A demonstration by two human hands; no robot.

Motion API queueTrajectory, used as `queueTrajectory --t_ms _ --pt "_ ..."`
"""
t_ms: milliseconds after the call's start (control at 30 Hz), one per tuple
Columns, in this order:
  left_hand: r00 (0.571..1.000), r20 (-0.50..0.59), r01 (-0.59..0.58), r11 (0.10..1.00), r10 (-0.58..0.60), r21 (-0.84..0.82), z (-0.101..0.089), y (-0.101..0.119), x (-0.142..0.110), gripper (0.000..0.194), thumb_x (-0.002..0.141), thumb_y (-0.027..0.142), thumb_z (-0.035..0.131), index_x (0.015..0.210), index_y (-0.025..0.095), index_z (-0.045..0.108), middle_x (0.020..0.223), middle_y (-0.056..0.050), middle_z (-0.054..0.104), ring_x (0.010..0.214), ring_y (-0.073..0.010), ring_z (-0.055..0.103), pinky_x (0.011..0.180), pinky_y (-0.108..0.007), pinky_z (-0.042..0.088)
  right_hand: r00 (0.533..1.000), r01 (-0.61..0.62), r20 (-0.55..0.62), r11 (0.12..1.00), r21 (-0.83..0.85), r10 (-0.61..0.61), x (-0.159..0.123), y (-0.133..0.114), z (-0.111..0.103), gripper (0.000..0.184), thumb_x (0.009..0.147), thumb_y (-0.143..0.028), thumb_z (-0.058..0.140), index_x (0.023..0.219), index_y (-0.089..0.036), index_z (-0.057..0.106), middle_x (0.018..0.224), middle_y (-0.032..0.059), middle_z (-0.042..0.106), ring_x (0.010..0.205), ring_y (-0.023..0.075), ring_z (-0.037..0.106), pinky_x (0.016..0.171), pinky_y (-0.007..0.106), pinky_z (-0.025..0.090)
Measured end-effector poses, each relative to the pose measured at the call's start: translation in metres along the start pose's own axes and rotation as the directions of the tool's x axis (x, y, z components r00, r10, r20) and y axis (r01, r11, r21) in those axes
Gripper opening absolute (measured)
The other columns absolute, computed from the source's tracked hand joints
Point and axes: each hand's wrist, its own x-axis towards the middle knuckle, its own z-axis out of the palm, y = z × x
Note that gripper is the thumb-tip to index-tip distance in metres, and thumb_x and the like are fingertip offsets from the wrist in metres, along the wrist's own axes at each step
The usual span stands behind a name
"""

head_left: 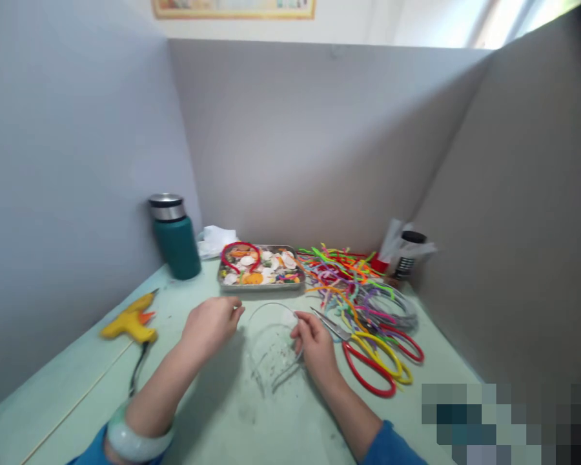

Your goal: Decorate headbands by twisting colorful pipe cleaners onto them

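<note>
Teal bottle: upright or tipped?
Upright: the teal bottle stands base-down on the pale green table, metallic lid at the top.

No legible text or numbers; white print [405, 265] on black container [411, 250] too small to read.

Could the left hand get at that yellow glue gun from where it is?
Probably yes. The glue gun lies to the left of the left hand, with only tabletop visible between them. The right hand, holding a thin hoop, is out of the way.
</note>
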Motion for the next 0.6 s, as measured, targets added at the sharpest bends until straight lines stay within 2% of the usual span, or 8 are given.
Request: queueTrajectory --t_ms 67,167,267,367,467,533,600 --pt "0.993 -0.001 0.116 0.990 -0.117 0.079 -0.004 -0.018 -0.026 0.035 0.085 0.038 0.035 0.085 0.021 0.066 0.085 -0.010 0.069 0.081 -0.0263 0.062 0.058 -0.030 0.039 1.000 -0.002 0.008 1.000 -0.011 0.003 -0.001 -0.002 -0.001 0.030 0.080 -0.040 0.050 0.097 -0.016 0.056 0.063 -0.0024 0.056 0.041 0.0092 0.045 0.041 0.022 0.036" --pt "0.947 -0.106 0.318 0.931 -0.303 0.181 -0.003 -0.045 -0.064 0.038 0.087 0.037 0.031 0.086 0.017 0.062 0.092 -0.013 0.064 0.077 -0.0269 0.062 0.055 -0.031 0.040 0.999 0.007 0.043 0.998 -0.065 -0.004 -0.003 -0.004 -0.001 0.032 0.078 -0.041 0.052 0.096 -0.016 0.057 0.062 -0.0019 0.056 0.041 0.0095 0.044 0.042 0.023 0.037" --pt "0.901 -0.189 0.425 0.882 -0.390 0.204 0.005 -0.068 -0.088 0.037 0.086 0.038 0.032 0.098 0.014 0.057 0.098 -0.014 0.058 0.077 -0.0278 0.060 0.053 -0.033 0.041 0.996 0.023 0.092 0.992 -0.120 -0.012 -0.004 -0.003 -0.001 0.032 0.079 -0.041 0.052 0.097 -0.016 0.058 0.063 -0.0013 0.056 0.042 0.0099 0.045 0.044 0.024 0.039" --pt "0.914 -0.157 0.399 0.897 -0.373 0.193 0.013 -0.089 -0.094 0.035 0.086 0.033 0.034 0.111 0.018 0.053 0.098 -0.013 0.056 0.077 -0.0265 0.060 0.051 -0.031 0.040 0.994 0.031 0.112 0.991 -0.134 -0.015 -0.005 -0.001 -0.001 0.032 0.081 -0.041 0.050 0.099 -0.015 0.057 0.064 -0.0005 0.056 0.043 0.0103 0.045 0.045 0.025 0.038" --pt "0.942 -0.113 0.331 0.923 -0.314 0.194 0.015 -0.106 -0.093 0.037 0.086 0.021 0.030 0.112 0.025 0.055 0.093 -0.010 0.057 0.079 -0.0250 0.060 0.052 -0.030 0.039 0.991 0.030 0.130 0.992 -0.119 -0.015 -0.005 0.000 -0.002 0.032 0.081 -0.041 0.050 0.099 -0.015 0.056 0.064 -0.0005 0.056 0.043 0.0104 0.045 0.045 0.025 0.038" --pt "0.945 -0.118 0.322 0.925 -0.303 0.201 0.013 -0.111 -0.094 0.039 0.085 0.016 0.029 0.108 0.027 0.059 0.091 -0.009 0.058 0.082 -0.0248 0.059 0.054 -0.029 0.039 0.990 0.027 0.138 0.993 -0.117 -0.010 -0.005 0.000 -0.002 0.031 0.081 -0.041 0.050 0.099 -0.015 0.056 0.064 -0.0008 0.056 0.043 0.0101 0.044 0.045 0.025 0.038" --pt "0.943 -0.158 0.318 0.931 -0.292 0.177 0.009 -0.106 -0.094 0.037 0.085 0.018 0.032 0.107 0.025 0.060 0.093 -0.010 0.059 0.088 -0.0264 0.058 0.056 -0.030 0.040 0.991 0.026 0.134 0.992 -0.124 -0.010 -0.005 0.000 -0.001 0.030 0.082 -0.041 0.050 0.099 -0.016 0.056 0.065 -0.0011 0.056 0.043 0.0098 0.045 0.044 0.024 0.037"
